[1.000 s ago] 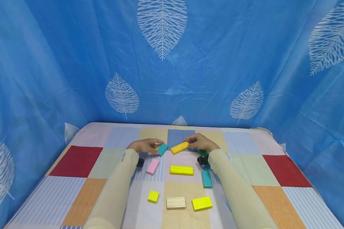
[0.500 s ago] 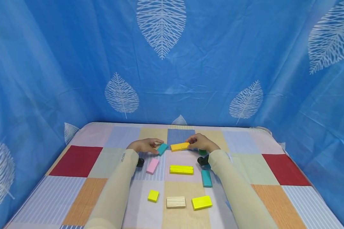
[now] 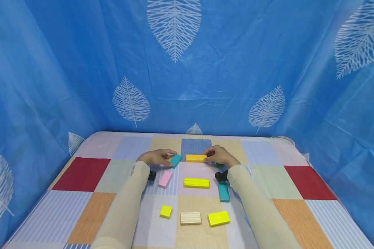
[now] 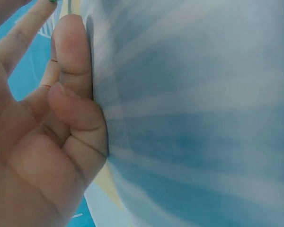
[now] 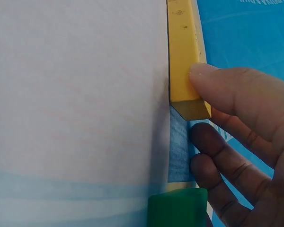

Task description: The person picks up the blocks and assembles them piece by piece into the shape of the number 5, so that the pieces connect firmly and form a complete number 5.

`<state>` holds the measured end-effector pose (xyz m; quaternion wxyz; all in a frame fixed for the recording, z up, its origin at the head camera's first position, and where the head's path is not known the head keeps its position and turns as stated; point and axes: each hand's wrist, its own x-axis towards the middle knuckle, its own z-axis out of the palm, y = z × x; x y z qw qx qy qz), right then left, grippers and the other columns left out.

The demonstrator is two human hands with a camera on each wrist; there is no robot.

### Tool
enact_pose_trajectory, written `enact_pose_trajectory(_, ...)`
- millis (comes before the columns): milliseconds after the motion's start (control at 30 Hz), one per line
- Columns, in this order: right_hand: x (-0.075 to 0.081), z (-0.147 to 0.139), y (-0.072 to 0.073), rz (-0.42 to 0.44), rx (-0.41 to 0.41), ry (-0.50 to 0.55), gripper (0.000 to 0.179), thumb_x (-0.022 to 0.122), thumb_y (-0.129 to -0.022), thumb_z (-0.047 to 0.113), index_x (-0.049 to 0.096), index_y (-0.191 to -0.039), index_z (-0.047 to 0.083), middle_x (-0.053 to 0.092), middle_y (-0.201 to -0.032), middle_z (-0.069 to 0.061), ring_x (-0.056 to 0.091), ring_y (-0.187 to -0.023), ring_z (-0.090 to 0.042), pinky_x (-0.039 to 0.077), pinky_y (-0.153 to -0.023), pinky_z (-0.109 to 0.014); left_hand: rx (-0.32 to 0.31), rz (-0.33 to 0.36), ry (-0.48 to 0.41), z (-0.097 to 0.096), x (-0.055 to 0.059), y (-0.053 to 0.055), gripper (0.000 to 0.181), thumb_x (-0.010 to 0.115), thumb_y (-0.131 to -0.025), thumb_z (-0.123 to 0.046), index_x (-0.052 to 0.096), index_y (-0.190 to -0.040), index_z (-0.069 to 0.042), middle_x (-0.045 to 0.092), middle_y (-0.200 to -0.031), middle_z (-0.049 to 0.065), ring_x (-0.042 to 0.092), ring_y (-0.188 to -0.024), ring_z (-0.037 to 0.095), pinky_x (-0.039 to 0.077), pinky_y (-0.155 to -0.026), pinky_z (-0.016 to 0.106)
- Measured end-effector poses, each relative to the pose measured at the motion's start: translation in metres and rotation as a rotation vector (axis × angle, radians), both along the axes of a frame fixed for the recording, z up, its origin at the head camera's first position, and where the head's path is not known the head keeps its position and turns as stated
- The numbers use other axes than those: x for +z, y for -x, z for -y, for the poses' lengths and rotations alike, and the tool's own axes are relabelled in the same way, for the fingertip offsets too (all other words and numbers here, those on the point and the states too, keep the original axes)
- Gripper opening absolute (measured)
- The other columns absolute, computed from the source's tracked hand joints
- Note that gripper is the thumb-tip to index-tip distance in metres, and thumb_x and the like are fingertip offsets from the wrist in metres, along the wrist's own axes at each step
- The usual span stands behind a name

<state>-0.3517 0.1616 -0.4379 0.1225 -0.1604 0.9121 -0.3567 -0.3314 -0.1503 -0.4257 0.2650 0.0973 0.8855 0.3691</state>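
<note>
Near the far side of the cloth, my left hand (image 3: 157, 157) has its thumb and index finger at opposite sides of a teal block (image 3: 176, 160), which lies at a slant. In the left wrist view other fingers curl low against the cloth, and the block is almost wholly out of sight. To its right, my right hand (image 3: 219, 155) pinches the end of a long orange-yellow block (image 3: 195, 158), lying level across the cloth. The right wrist view has the thumb (image 5: 203, 75) on its near face. A green block (image 5: 177, 208) sits beneath this hand, partly hidden.
Closer in lie a pink block (image 3: 165, 179), a long yellow block (image 3: 196, 183), another teal block (image 3: 223, 192), a small yellow block (image 3: 166, 211), a ridged pale wooden block (image 3: 190, 218) and a yellow block (image 3: 218, 218). A blue leaf-print curtain (image 3: 187, 76) encloses the table.
The orange-yellow block has turned in my right hand from a slant to nearly level. My left hand and the teal block have stayed in place.
</note>
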Motion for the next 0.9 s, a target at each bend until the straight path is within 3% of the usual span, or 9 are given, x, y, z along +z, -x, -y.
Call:
enact_pose_trajectory(300,-0.002,-0.001,-0.002,0.006,-0.024,0.029,0.027,0.082,-0.096,0.012,0.078,-0.119,-0.001,0.074,-0.112,-0.013,0.062,-0.096,-0.025,0.055,-0.098,-0.044,0.009,0.004,-0.025,0.000,-0.002,0.002,0.064,0.078,-0.100,-0.013,0.053,-0.159,-0.013,0.047,-0.159,0.024,0.046,-0.141,0.038,0.037,-0.122,0.055)
enact_pose_trajectory(600,-0.007,-0.017,0.003,0.019,0.092,0.092,0.037,0.080,-0.094,0.004,0.071,-0.128,-0.009,0.070,-0.133,-0.025,0.064,-0.122,-0.039,0.049,-0.112,-0.054,0.006,0.025,-0.041,0.001,-0.004,0.001,0.072,0.080,-0.098,-0.012,0.048,-0.162,-0.012,0.044,-0.163,0.023,0.043,-0.145,0.038,0.034,-0.124,0.057)
enact_pose_trajectory(900,-0.010,-0.019,0.009,0.014,0.054,0.101,0.030,0.082,-0.092,0.004,0.075,-0.119,-0.007,0.070,-0.126,-0.022,0.062,-0.108,-0.031,0.051,-0.105,-0.051,0.014,0.029,-0.063,0.002,-0.004,0.002,0.071,0.078,-0.098,-0.006,0.048,-0.162,-0.011,0.045,-0.161,0.023,0.043,-0.145,0.038,0.033,-0.125,0.055)
